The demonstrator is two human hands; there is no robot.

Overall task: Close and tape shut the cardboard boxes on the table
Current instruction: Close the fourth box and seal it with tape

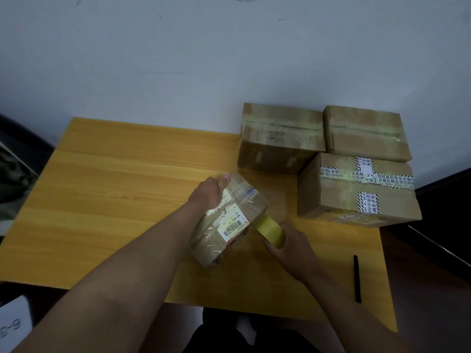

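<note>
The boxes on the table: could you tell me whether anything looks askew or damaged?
The small box is tilted off the table, gripped by the left hand, while the right hand holds the tape roll against it. Nothing looks damaged.

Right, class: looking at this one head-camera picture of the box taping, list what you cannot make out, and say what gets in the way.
- Small box, head view: its left side is hidden by the left hand.
- Tape roll: its lower part is hidden by the right hand.
- Barcode label: print too small and blurred to read.
- White card: cut off by the left edge.
- Black pen-like stick: too small and dark to identify.
</note>
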